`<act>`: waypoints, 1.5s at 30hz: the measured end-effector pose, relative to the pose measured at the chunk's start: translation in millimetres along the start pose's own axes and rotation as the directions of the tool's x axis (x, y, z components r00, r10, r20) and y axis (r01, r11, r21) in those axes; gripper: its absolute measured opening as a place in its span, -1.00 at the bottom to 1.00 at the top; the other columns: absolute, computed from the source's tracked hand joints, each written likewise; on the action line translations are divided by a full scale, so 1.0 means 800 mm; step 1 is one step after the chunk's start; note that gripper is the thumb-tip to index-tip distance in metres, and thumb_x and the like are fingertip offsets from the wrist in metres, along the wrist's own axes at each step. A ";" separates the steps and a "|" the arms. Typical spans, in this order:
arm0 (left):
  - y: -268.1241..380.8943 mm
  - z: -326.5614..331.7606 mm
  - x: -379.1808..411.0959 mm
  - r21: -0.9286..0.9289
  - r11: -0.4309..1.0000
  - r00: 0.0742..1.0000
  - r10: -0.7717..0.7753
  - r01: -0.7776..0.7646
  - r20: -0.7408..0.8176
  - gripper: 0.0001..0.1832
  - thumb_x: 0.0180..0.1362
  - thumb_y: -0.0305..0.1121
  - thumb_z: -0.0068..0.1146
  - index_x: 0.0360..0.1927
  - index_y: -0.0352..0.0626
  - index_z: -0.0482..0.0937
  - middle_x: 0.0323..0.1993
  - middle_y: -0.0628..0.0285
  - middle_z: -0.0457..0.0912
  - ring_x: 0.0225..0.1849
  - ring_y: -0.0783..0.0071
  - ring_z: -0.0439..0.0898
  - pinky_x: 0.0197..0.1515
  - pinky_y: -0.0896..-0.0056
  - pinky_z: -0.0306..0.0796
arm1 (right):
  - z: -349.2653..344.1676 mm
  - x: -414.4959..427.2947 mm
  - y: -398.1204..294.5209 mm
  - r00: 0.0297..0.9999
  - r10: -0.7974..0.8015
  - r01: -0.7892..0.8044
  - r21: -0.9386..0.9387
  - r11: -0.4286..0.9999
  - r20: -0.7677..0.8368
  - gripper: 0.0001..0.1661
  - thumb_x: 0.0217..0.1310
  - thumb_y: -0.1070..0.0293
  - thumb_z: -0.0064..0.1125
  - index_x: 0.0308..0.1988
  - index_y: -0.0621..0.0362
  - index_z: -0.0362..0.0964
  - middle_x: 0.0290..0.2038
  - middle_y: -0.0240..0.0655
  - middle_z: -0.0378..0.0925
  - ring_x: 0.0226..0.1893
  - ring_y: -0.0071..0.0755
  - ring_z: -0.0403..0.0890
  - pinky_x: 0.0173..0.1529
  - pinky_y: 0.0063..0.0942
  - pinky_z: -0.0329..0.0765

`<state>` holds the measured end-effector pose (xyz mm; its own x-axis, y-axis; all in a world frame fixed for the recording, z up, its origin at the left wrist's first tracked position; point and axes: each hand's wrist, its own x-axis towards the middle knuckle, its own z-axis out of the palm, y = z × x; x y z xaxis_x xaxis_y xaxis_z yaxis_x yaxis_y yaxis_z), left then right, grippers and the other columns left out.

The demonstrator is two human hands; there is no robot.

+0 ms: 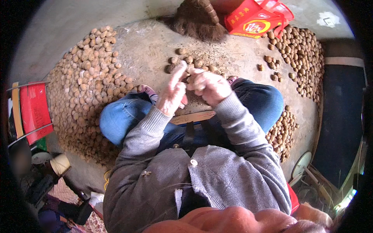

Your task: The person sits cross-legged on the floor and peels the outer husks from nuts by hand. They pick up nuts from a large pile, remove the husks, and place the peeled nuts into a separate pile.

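My left hand (172,94) is over the floor between my knees, its index finger stretched forward. Close beside it on the right, my right hand (210,86) has its fingers curled. The fingertips nearly meet, and motion blur hides whether anything is pinched between them. Just beyond and under the hands lies a small group of round brown tubers or nuts (198,63), with crumbs and dry debris (217,54) scattered around. A pale cardboard strip (193,117) lies across, near my lap.
A large heap of lighter round pieces (87,72) spreads along the left. Darker ones are heaped at the right (303,61), with a smaller pile (282,131) by my right knee. Ahead are a brown fibre broom (195,21) and red bag (253,21). A dark panel (342,116) stands right.
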<state>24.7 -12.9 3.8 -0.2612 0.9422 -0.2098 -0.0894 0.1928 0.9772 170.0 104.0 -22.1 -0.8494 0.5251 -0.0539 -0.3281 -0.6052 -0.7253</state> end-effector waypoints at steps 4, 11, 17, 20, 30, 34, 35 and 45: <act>-0.009 -0.013 -0.001 -0.080 0.997 0.991 0.000 -0.011 -0.134 -0.18 0.21 0.24 -0.23 0.32 -0.20 0.09 0.21 0.04 0.34 -0.60 0.64 0.50 -0.67 0.72 0.36 | 0.010 -0.046 -0.173 0.827 -0.555 0.065 -0.996 -0.058 0.086 -0.93 0.00 0.41 0.13 -0.42 0.13 0.45 -0.41 -0.28 0.55 -0.46 -0.28 0.54 -0.39 -0.41 0.47; -0.018 -0.005 0.004 -0.179 0.984 0.998 -0.001 -0.010 -0.063 -0.43 0.24 -0.04 -0.02 0.24 -0.13 0.29 0.15 0.02 0.37 -0.58 0.69 0.48 -0.59 0.74 0.38 | -0.180 -0.188 -0.220 0.597 -0.374 -0.110 -0.534 0.838 -0.710 -0.79 0.24 0.25 0.01 -0.24 0.13 0.46 -0.35 -0.42 0.54 -0.38 -0.51 0.54 -0.38 -0.57 0.45; -0.016 0.000 0.023 -0.251 0.958 0.990 -0.137 0.136 0.016 -0.47 0.18 -0.34 0.04 0.24 -0.13 0.29 0.09 0.10 0.40 -0.55 0.73 0.38 -0.49 0.69 0.37 | -0.459 -0.335 -0.075 0.757 -0.293 -0.653 -0.671 -0.351 -0.584 -0.81 0.24 0.29 -0.04 -0.27 0.11 0.48 -0.40 -0.34 0.53 -0.41 -0.35 0.54 -0.36 -0.40 0.47; -0.019 -0.009 0.014 -0.405 0.888 0.967 -0.251 0.218 -0.031 -0.44 0.16 -0.37 0.05 0.26 -0.12 0.26 0.02 0.18 0.42 -0.54 0.73 0.35 -0.49 0.68 0.35 | -0.493 -0.285 -0.210 0.938 -0.338 -0.257 -0.493 -0.831 0.081 -0.81 0.23 0.33 -0.03 -0.22 0.12 0.47 -0.34 -0.28 0.52 -0.35 -0.27 0.54 -0.29 -0.35 0.49; -0.022 -0.020 0.011 0.128 0.989 0.989 0.088 -0.073 -0.118 -0.59 0.09 -0.46 0.10 0.07 -0.21 0.43 0.04 0.15 0.50 -0.05 0.42 0.53 -0.03 0.42 0.46 | -0.182 -0.035 -0.319 0.791 -0.295 0.030 -0.448 0.893 -0.536 -0.60 0.28 0.21 0.04 0.02 0.23 0.38 -0.06 -0.24 0.52 -0.04 -0.39 0.51 -0.03 -0.53 0.48; 0.045 -0.073 -0.007 0.103 0.985 0.962 0.157 -0.137 -0.226 -0.60 0.10 -0.49 0.11 0.06 -0.18 0.45 -0.05 0.17 0.55 -0.24 0.57 0.53 -0.20 0.57 0.48 | 0.035 0.019 -0.190 0.963 -0.246 0.045 -0.837 0.545 -0.108 -0.61 0.29 0.21 -0.04 -0.10 0.31 0.49 -0.27 -0.26 0.60 -0.22 -0.46 0.52 -0.15 -0.49 0.44; 0.069 -0.097 -0.010 0.007 0.982 0.942 0.183 -0.189 -0.282 -0.60 0.10 -0.50 0.11 0.07 -0.17 0.45 -0.07 0.17 0.56 -0.30 0.64 0.52 -0.27 0.63 0.48 | 0.042 0.028 -0.172 0.942 -0.231 0.305 -0.907 0.290 0.243 -0.67 0.25 0.23 0.03 -0.22 0.29 0.55 -0.31 -0.26 0.60 -0.13 -0.32 0.52 -0.07 -0.37 0.45; -0.020 -0.396 -0.070 0.251 0.956 0.659 0.090 0.153 -0.746 -0.68 0.17 -0.46 0.02 0.02 -0.24 0.46 -0.30 0.27 0.56 -0.52 0.63 0.46 -0.52 0.61 0.39 | 0.045 0.029 -0.078 0.986 0.085 0.110 -0.946 0.306 0.142 -0.86 0.03 0.51 0.07 -0.53 0.23 0.53 -0.29 -0.10 0.57 -0.34 -0.21 0.62 -0.22 -0.40 0.52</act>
<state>-263.9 -155.7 -11.0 -0.8977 0.4341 -0.0757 0.1155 0.3976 0.9103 155.8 132.6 46.7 -0.9244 0.3810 -0.0171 0.1971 0.4387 -0.8767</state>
